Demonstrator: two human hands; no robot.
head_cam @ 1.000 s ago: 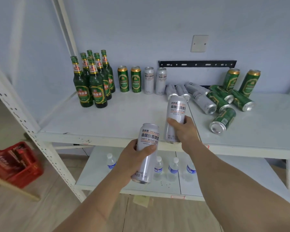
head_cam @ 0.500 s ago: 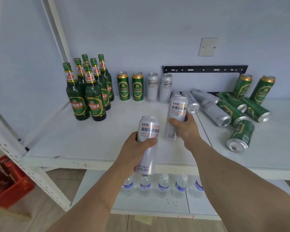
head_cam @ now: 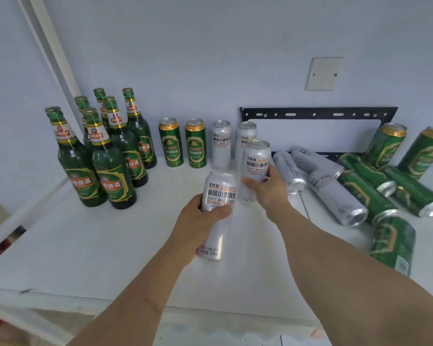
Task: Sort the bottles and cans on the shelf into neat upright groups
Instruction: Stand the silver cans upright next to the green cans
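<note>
White cans are filling both your hands: your left hand (head_cam: 198, 218) is gripping one (head_cam: 216, 216), your right hand (head_cam: 268, 188) another (head_cam: 254, 168), both upright; the standing white pair (head_cam: 221, 146) is waiting at twelve o'clock, nearer your right

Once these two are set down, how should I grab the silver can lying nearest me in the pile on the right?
Grip the silver can round its bare mid-body, coming down from above with fingers across its length. It lies on its side, base end toward you, and a green can crowds its right flank.
</note>
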